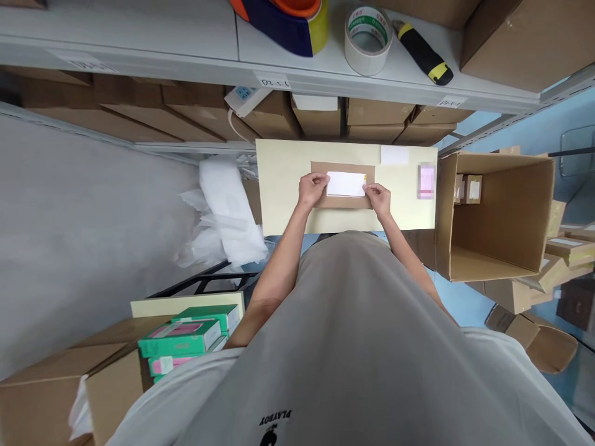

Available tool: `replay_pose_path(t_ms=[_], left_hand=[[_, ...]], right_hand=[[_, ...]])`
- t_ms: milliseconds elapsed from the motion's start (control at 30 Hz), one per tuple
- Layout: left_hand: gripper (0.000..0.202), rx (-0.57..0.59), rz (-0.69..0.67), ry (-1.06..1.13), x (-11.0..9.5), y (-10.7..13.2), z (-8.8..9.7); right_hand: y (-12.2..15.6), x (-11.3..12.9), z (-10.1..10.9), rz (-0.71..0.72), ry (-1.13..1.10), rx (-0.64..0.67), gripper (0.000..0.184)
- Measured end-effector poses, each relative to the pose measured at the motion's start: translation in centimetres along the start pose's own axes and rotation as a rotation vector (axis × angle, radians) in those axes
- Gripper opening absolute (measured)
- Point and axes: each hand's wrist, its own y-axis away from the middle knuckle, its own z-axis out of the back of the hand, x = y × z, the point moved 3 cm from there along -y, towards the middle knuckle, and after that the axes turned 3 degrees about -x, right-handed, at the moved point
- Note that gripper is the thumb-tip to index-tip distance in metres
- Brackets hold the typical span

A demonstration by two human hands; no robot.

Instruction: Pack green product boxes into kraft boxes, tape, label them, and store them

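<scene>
A white rectangular label [346, 184] lies over a flat brown cardboard piece [343, 167], which could be a small box. My left hand [312, 189] pinches the label's left end between thumb and fingers. At its right end, near a small yellow mark, my right hand [379, 199] has its fingertips closed on the label edge. Both hands rest over the cream table [283, 186]. To the right on that table are a white slip [395, 155] and a phone-like pink-screened item [426, 181], blurred out.
Above the table, a shelf holds a tape dispenser [297, 28], a white tape roll [367, 43] and a utility knife [423, 54]. An open carton [497, 217] stands right. White wrapping roll [232, 210] is left; green boxes [181, 339] are lower left.
</scene>
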Motion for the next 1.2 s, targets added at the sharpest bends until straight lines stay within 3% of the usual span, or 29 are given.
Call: replay_pose_path(t_ms=[633,967,1200], left_hand=[[0.008,-0.005,-0.07,-0.108,3.4,-2.0,-0.1],[0.006,-0.058,-0.135,-0.177,3.5,-1.6,-0.4],[0.004,-0.073,-0.159,-0.197,3.4,-1.4,-0.3]], right_hand=[[-2.0,-3.4,-0.3,0.148,0.137,0.025,0.041],[-2.4,-3.8,-0.4,0.179,0.198,0.033,0.042],[-2.0,-3.2,-0.3,0.181,0.215,0.022,0.032]])
